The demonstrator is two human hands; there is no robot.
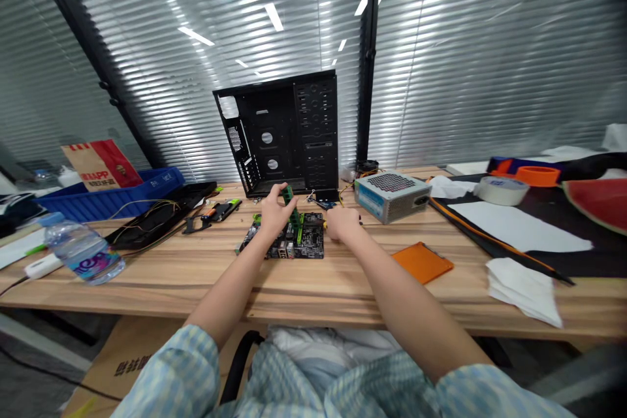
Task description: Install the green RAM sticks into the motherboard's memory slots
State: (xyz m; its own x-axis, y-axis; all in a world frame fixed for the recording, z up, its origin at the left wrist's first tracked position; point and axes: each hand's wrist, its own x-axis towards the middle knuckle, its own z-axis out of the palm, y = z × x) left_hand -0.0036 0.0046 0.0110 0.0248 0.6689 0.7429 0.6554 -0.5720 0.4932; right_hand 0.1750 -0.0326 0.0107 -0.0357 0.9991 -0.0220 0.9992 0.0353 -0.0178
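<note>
My left hand (278, 212) pinches a green memory module (287, 194), standing upright over the motherboard (311, 241). Whether the module's lower edge sits in a slot cannot be made out. The motherboard lies flat on the table, with green slots and metal ports at its near side. At its right edge my right hand (341, 222) is closed in a fist around a small yellow-and-black tool (324, 225), mostly hidden by the fingers. Just beyond that hand lies a dark blue-handled item (323, 204), too small to name.
Behind the board stands an open black computer case (279, 124). A power supply (392, 196) and an orange flat piece (424, 262) are to the right, with tape (502, 191) and tissues (524, 287). At left are a water bottle (83, 251) and a blue bin (157, 186).
</note>
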